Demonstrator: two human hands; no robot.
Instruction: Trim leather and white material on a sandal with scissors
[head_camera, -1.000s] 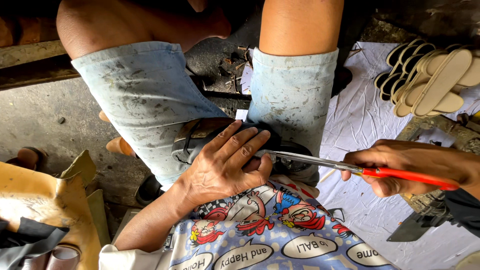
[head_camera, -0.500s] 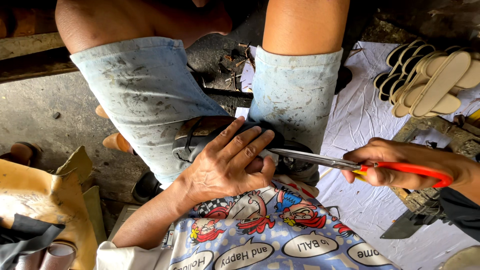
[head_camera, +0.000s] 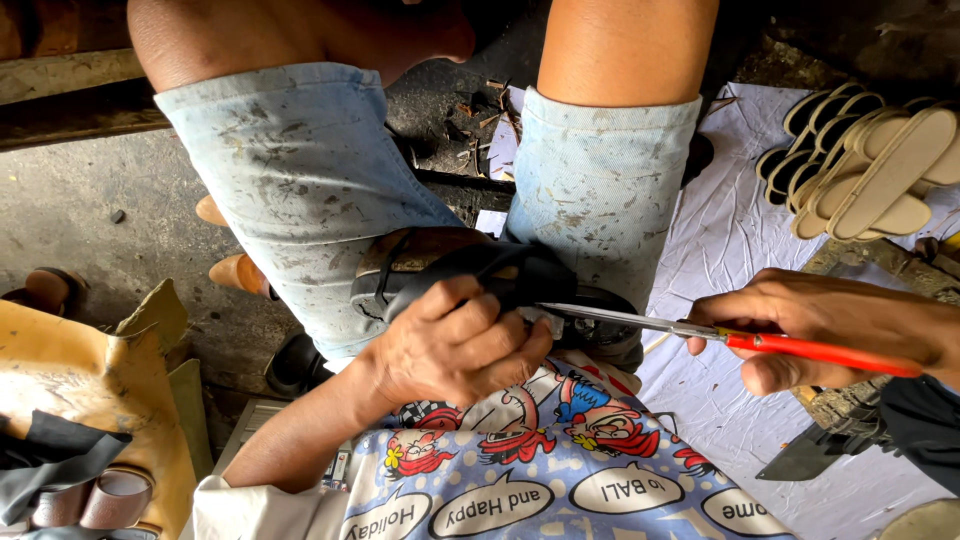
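A dark sandal (head_camera: 450, 268) with black straps lies on my lap between my knees, resting on a cartoon-printed cloth (head_camera: 560, 470). My left hand (head_camera: 455, 345) is curled over its near side, fingers gripping the strap and sole edge. My right hand (head_camera: 830, 325) holds scissors (head_camera: 700, 330) with red handles. Their metal blades point left and reach the sandal's edge just beside my left fingers. My legs in pale stained denim shorts (head_camera: 300, 180) frame the sandal.
A stack of tan shoe soles (head_camera: 870, 170) lies at the upper right on a crumpled white sheet (head_camera: 730, 240). A yellowish bag (head_camera: 70, 390) with dark cloth and tape rolls sits lower left. A dark blade (head_camera: 815, 455) lies at lower right. Concrete floor shows at left.
My left hand went from lying flat with spread fingers to curling tight around the sandal. The scissors stayed at the sandal's edge, with my right hand drawn slightly back and up.
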